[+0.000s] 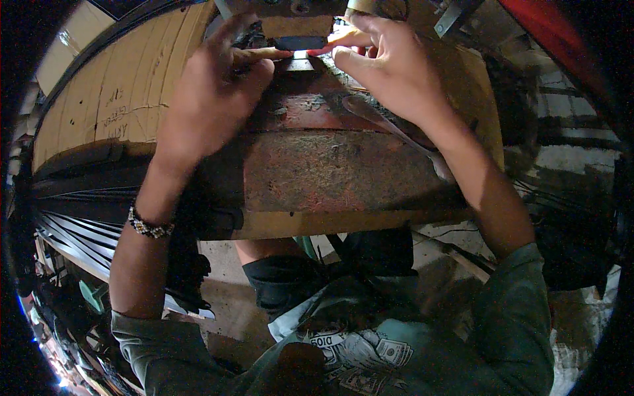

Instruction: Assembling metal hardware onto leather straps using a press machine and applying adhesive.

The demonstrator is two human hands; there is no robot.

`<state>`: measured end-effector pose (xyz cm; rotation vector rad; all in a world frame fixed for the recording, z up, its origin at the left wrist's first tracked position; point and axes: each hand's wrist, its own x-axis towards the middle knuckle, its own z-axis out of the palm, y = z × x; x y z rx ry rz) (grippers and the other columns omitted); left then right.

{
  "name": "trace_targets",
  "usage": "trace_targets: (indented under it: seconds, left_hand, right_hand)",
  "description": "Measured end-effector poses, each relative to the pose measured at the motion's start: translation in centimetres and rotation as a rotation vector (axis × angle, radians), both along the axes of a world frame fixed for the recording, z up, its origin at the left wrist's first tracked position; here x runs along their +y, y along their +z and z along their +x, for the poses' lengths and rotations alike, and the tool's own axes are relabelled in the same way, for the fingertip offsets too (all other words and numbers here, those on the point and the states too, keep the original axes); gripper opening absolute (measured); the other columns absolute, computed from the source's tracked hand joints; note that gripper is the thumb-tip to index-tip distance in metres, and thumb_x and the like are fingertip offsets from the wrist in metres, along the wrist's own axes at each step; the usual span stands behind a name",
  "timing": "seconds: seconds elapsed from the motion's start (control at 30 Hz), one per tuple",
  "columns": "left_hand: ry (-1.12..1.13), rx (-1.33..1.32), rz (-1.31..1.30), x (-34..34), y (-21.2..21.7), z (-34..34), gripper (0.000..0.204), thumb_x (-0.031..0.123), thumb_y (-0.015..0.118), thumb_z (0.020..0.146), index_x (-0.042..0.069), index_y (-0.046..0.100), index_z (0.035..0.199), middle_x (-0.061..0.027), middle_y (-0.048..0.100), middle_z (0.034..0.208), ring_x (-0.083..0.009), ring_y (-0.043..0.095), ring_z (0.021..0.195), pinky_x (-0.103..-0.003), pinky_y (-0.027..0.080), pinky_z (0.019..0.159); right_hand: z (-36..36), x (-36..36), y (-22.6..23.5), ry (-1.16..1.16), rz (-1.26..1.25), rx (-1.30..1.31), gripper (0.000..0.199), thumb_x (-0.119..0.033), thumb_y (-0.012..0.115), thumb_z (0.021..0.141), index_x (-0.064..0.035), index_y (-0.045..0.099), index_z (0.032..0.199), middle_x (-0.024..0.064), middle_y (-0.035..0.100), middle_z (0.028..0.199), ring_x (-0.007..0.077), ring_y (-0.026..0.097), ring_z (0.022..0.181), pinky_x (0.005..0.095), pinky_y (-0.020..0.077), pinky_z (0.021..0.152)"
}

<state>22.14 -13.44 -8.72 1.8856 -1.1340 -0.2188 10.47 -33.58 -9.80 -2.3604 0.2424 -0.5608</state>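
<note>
At the far end of a worn bench board (330,168), both hands meet at a small, brightly lit metal part. A thin red strip (316,51) runs across this part between the fingertips. My left hand (211,99) reaches in from the left, its index finger stretched to the strip's left end and its thumb just below; motion blurs its upper fingers. My right hand (389,66) has thumb and fingers drawn together at the strip's right end. A long, dark metal tool with a rounded end (396,129) lies on the board beside my right forearm.
A large cardboard sheet (105,99) with handwriting stands on the left. Below it, several long black strips (72,228) lie bundled. A lamp-lit machine body (297,26) rises behind the hands. Something red (561,39) hangs at the upper right.
</note>
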Motion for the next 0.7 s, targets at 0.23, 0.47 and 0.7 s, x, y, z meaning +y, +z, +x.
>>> trace_targets:
  seconds: [0.23,0.47,0.7]
  left_hand:
    - [0.014,-0.131,-0.007,-0.1,0.0,0.0,0.054,0.006,0.06,0.084,-0.006,0.043,0.134,-0.0214,0.07,0.087,-0.0279,0.071,0.08,-0.037,0.053,0.069]
    - [0.02,-0.257,0.065,-0.3,0.7,-1.0,0.063,0.004,0.059,0.082,-0.005,0.034,0.139,-0.0219,0.07,0.091,-0.0388,0.067,0.08,-0.042,0.054,0.07]
    - [0.025,-0.219,0.095,-0.5,1.4,-1.2,0.065,0.005,0.06,0.081,-0.01,0.03,0.137,-0.0202,0.07,0.092,-0.0376,0.067,0.076,-0.04,0.054,0.068]
  right_hand:
    - [-0.1,0.5,0.9,-0.01,-0.018,0.073,0.061,-0.022,0.07,0.08,0.011,0.051,0.128,0.0159,0.071,0.1,0.0146,0.061,0.075,0.0307,0.0508,0.072]
    - [-0.1,1.0,0.5,0.004,-0.085,-0.004,0.057,-0.019,0.07,0.081,0.0105,0.052,0.126,0.0164,0.071,0.103,0.0206,0.067,0.09,0.0327,0.052,0.082]
    - [0.0,0.8,0.5,0.003,-0.133,-0.008,0.058,-0.02,0.07,0.08,0.0102,0.052,0.126,0.0159,0.071,0.102,0.022,0.067,0.09,0.0344,0.0511,0.083]
